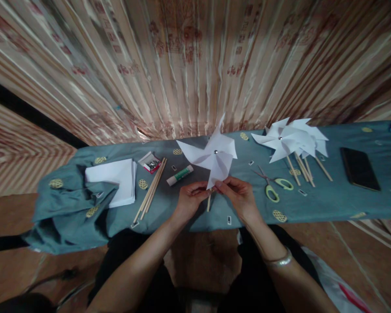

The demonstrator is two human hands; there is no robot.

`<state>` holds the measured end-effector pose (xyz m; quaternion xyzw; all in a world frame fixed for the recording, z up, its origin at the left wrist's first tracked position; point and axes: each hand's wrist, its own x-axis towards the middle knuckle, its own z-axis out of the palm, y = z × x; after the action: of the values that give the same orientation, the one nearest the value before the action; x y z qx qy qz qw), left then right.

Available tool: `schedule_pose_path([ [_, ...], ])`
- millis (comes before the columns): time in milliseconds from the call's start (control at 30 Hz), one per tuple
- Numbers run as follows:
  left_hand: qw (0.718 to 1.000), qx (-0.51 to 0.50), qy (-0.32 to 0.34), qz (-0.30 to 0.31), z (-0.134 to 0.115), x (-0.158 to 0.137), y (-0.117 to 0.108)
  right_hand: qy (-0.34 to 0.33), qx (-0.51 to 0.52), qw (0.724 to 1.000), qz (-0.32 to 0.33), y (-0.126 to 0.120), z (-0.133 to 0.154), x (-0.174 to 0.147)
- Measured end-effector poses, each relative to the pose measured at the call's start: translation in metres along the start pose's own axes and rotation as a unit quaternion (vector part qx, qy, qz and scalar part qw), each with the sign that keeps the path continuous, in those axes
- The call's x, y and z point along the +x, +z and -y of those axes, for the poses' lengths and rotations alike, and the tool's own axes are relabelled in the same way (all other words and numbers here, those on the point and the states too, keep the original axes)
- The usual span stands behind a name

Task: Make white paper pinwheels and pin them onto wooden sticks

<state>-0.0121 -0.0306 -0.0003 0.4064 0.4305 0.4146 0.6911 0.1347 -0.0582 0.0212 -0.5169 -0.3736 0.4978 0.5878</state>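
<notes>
In the middle of the frame, the left hand (191,200) and right hand (237,194) pinch a white paper pinwheel on a wooden stick (211,159) near its bottom petal. Green-handled metal scissors (267,179) lie right of centre, below more white paper pinwheels (295,140).

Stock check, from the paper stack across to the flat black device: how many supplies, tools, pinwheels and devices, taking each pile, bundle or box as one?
Supplies: 4 (paper stack, open box, stick bundle, glue stick)
Tools: 1 (scissors)
Pinwheels: 2 (held pinwheel, pinwheel pile)
Devices: 1 (flat black device)
Total: 8
</notes>
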Motion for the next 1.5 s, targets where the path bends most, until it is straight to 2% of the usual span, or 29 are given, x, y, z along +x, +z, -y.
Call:
schedule_pose_path([
  [167,1.0,-0.012,0.007,0.005,0.0,-0.002,0.003,0.009,-0.021,1.0,0.013,0.008,-0.004,-0.001],
  [300,1.0,-0.012,0.013,0.004,-0.002,-0.002,0.001,-0.039,-0.071,0.997,0.0,-0.002,0.002,0.001],
  [367,1.0,-0.006,0.013,-0.007,-0.002,-0.001,0.0,-0.063,-0.093,0.993,-0.042,-0.018,0.008,0.007],
  [467,1.0,0.0,0.004,-0.01,-0.002,-0.001,-0.002,-0.095,-0.059,0.979,-0.173,-0.046,0.015,0.019],
  [567,1.0,0.007,-0.012,0.012,0.001,-0.004,-0.002,-0.124,-0.039,0.966,-0.224,-0.064,0.019,0.029],
  [800,0.999,0.008,-0.04,0.036,0.008,-0.006,-0.001,-0.115,-0.064,0.975,-0.178,-0.064,0.016,0.031],
  [1500,1.0,0.025,-0.005,-0.011,0.004,-0.003,-0.001,-0.033,-0.031,0.99,-0.131,-0.044,0.014,0.02],
])
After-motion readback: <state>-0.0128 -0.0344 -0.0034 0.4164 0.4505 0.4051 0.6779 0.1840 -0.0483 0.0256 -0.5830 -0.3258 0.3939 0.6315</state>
